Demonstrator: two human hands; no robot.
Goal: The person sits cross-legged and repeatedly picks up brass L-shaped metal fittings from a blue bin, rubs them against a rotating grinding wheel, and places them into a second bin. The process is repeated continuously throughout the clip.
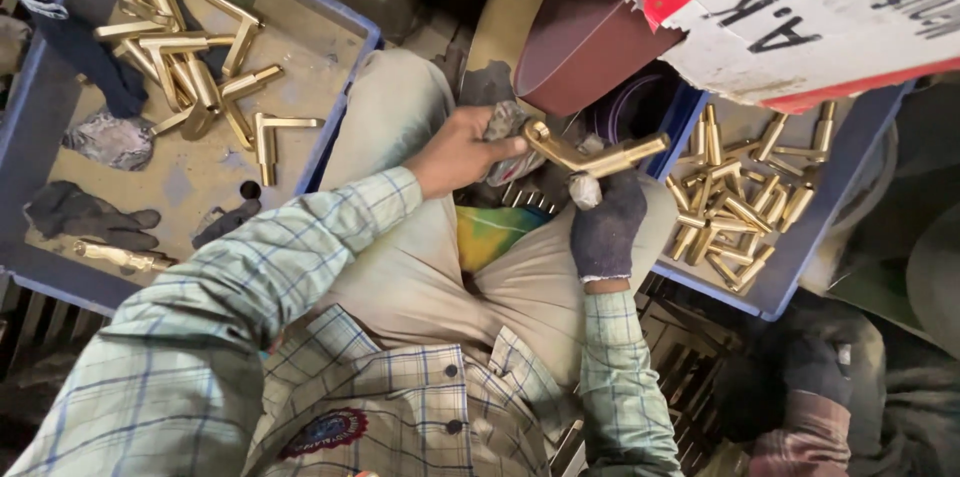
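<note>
Head view: brass elbow fitting (592, 151) held over the lap. Left hand (462, 152), bare, pinches a grey rag (505, 127) at its near end; gloved right hand (607, 217) grips it from below.

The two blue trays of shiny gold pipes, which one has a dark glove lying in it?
The blue tray on the picture's left: a dark glove lies near its front. The blue tray on the right holds only brass pieces.

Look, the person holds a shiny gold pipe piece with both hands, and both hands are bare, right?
Not quite. The head view shows only the left hand bare; the right hand wears a dark glove. Both do hold the brass piece, the left through a grey rag.
</note>
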